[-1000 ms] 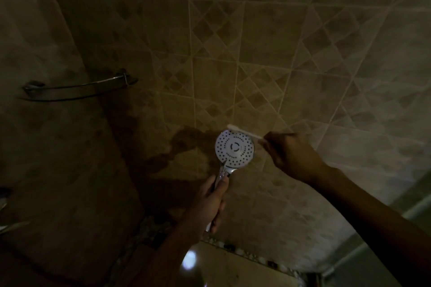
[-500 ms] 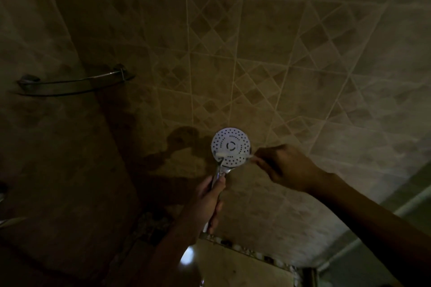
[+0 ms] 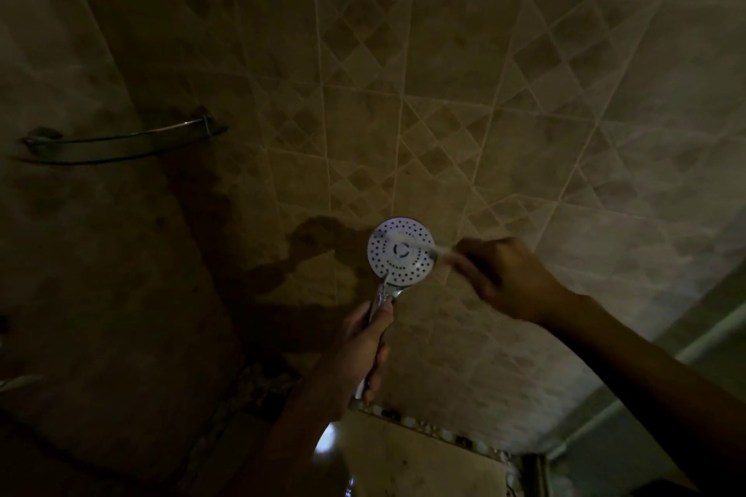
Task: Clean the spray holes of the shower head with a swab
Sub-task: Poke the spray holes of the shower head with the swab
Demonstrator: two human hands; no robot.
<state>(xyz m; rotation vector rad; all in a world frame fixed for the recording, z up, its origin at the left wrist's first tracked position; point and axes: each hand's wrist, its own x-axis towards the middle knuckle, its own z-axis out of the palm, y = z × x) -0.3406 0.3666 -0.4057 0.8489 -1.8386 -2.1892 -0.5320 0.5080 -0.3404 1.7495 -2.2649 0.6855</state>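
Just below frame centre the shower head (image 3: 401, 250) is gripped by its handle in the curled fingers of the left hand (image 3: 363, 351), while the blurred swab (image 3: 415, 245), pinched in the right hand (image 3: 508, 278), is laid across the upper holes, so cleaning is judged underway with many holes left.

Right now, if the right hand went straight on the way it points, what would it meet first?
The shower head: the right hand points leftward, its swab apparently lying across the white spray face. The hand would probably reach the face's right rim first, though depth is unclear.
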